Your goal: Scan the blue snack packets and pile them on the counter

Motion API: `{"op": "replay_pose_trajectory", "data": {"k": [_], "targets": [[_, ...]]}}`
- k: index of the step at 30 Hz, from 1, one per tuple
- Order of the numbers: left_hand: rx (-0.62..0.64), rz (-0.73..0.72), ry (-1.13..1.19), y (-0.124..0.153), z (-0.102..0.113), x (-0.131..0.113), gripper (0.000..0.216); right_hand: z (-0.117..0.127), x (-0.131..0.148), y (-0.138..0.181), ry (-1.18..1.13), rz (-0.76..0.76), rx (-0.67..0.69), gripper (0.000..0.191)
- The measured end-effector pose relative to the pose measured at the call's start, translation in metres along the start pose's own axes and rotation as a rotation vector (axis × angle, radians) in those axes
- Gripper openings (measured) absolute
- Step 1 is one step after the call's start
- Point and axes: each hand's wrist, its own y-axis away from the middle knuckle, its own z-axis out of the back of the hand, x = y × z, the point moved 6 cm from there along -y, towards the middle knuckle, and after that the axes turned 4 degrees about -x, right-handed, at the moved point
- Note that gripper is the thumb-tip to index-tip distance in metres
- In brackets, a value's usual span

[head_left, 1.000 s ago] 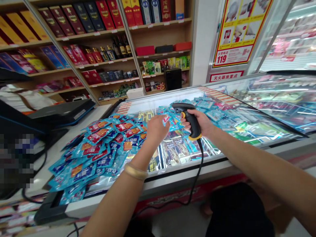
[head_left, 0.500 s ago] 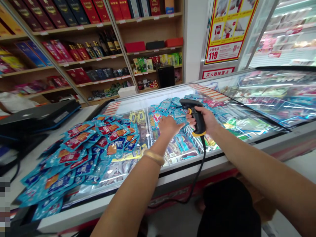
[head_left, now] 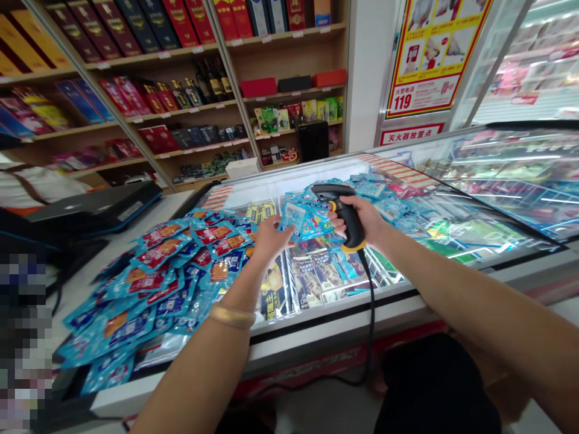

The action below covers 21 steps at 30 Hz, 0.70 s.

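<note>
My right hand (head_left: 368, 220) grips a black and yellow barcode scanner (head_left: 342, 211) by its handle, head pointing left. A black cable hangs from it over the freezer edge. My left hand (head_left: 269, 236) pinches a small blue snack packet (head_left: 293, 216) and holds it just in front of the scanner head. A gold bangle sits on my left wrist. A heap of blue and red snack packets (head_left: 154, 283) lies on the freezer lid left of my left hand. Another spread of blue packets (head_left: 384, 196) lies behind the scanner.
The glass-topped chest freezer (head_left: 344, 301) runs across the front, with a second one (head_left: 511, 175) at the right. A black register unit (head_left: 99, 208) stands at the left. Wooden shelves of boxed goods (head_left: 181, 72) fill the back wall. A red and yellow poster (head_left: 425, 54) hangs at the right.
My left hand lifted a blue packet off the spread behind and brought it left in front of the scanner. The camera view swung slightly right then back.
</note>
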Motion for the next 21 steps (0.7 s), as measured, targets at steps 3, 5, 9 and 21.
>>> {"op": "replay_pose_trajectory", "data": {"k": [3, 5, 9, 21], "targets": [[-0.088, -0.029, -0.027, -0.003, 0.007, 0.000, 0.018, -0.026, -0.011, -0.014, -0.004, -0.008, 0.058, 0.016], [-0.103, -0.040, -0.020, -0.001, 0.009, -0.003, 0.018, -0.035, -0.020, -0.017, 0.013, -0.034, 0.098, 0.015], [-0.096, -0.080, -0.014, 0.005, 0.010, -0.009, 0.020, -0.028, -0.032, -0.011, 0.087, -0.068, 0.170, 0.015], [-0.142, -0.295, -0.370, 0.004, 0.013, -0.019, 0.018, -0.016, -0.029, -0.005, 0.141, -0.013, 0.147, 0.016]]}}
